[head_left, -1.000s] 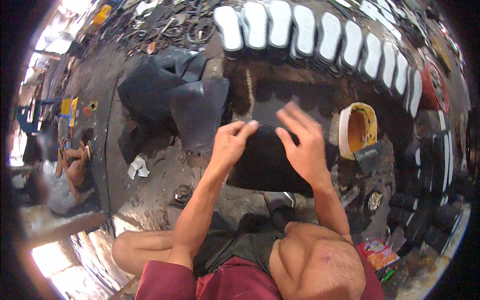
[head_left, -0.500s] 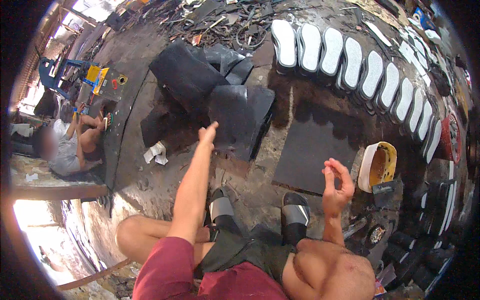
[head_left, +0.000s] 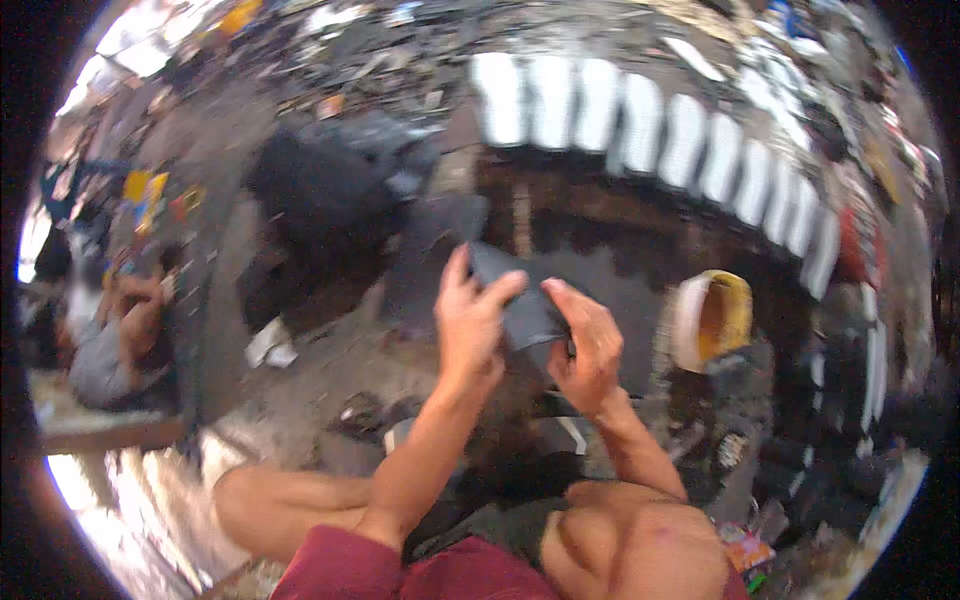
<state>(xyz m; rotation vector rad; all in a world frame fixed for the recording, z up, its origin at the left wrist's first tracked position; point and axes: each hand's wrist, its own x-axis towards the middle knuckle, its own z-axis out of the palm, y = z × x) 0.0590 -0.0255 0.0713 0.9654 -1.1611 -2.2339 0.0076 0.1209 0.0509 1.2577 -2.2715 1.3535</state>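
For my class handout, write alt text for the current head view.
A person's left hand and right hand hold a dark sheet between them. Beyond, white sole-shaped pieces form a curved row, with a pale tub at right.

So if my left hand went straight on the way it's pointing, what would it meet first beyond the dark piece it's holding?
Beyond that flat dark piece, your left hand would probably meet the larger dark sheet lying ahead, though the blur and unclear depth hide the gap.

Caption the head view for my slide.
Left hand and right hand hold a dark sheet; tub at right, white soles beyond.
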